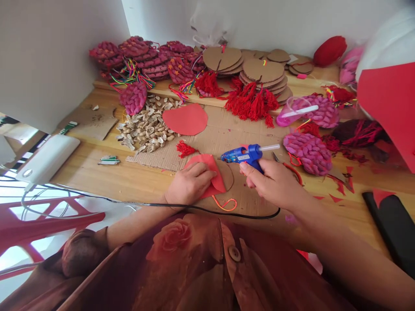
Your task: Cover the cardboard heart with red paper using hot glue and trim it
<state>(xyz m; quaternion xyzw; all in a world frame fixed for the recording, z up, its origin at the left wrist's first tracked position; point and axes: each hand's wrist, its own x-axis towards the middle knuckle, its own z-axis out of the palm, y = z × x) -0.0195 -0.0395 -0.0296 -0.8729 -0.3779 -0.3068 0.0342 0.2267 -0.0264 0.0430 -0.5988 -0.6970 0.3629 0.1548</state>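
Note:
My right hand (264, 177) is wrapped round the handle of a blue hot glue gun (241, 155), its nozzle pointing left and a clear glue stick jutting from the back. Under my left hand (194, 179) lies a folded piece of red paper (218, 172) on a cardboard disc (231, 175). The left fingers are bent and pressed together on the paper. An orange cord loop (227, 204) sticks out below it, and a red tassel (186, 148) lies just above. Another red paper piece (186, 119) rests farther back.
Peanut shells (149, 125) are heaped at left. Behind stand stacked cardboard discs (264, 71), red tassels (251, 101) and pink shell-covered discs (139, 54). Scissors (293, 172) lie to the right, near a black case (391, 224). A black cable (194, 208) crosses in front of me.

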